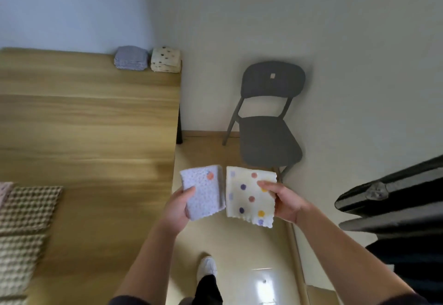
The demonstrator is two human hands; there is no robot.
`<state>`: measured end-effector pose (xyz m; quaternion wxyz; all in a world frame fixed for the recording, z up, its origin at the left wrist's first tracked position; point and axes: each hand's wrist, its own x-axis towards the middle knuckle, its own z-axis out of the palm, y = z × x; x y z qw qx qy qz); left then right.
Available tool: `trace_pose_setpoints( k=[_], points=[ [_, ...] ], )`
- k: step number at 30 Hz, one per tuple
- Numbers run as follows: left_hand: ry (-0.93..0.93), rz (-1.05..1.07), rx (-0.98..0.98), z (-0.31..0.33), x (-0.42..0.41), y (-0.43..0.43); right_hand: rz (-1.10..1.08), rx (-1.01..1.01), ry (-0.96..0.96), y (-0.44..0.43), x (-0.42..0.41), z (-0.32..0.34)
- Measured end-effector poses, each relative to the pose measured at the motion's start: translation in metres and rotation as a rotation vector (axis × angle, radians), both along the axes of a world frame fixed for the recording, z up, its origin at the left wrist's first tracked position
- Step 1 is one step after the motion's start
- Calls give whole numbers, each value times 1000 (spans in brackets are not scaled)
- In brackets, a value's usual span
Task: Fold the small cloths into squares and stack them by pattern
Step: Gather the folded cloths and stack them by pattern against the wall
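Beyond dotted cloth (249, 199), blurred chair label (272, 75)

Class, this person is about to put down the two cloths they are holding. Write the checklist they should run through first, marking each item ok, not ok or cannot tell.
1. Left hand has a firm grip on the lilac cloth: ok.
2. Right hand has a firm grip on the cream dotted cloth: ok.
3. Both cloths are folded into neat squares: cannot tell; the cream one's lower edge looks wavy.
4. A matching stack waits for each: ok; the lilac stack and dotted stack sit side by side at the far corner of the table.
5. The cloths are above their stacks: not ok; they are held over the floor, beside the table's edge.
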<state>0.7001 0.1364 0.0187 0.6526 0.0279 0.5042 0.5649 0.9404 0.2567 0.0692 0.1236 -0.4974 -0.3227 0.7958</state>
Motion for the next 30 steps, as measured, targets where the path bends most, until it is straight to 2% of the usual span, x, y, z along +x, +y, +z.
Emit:
trace_pose_setpoints(
  k=[8, 13, 20, 30],
  points=[
    [47, 43, -73, 3, -46, 80, -26, 0, 3, 78, -51, -3],
    [26, 53, -7, 10, -70, 129, -10, -3, -13, 138, -82, -4],
    [68, 205, -63, 19, -96, 221, 24, -5, -48, 248, -124, -8],
    [83, 365, -63, 38, -141, 309, 98, -47, 41, 356, -191, 7]
  ],
)
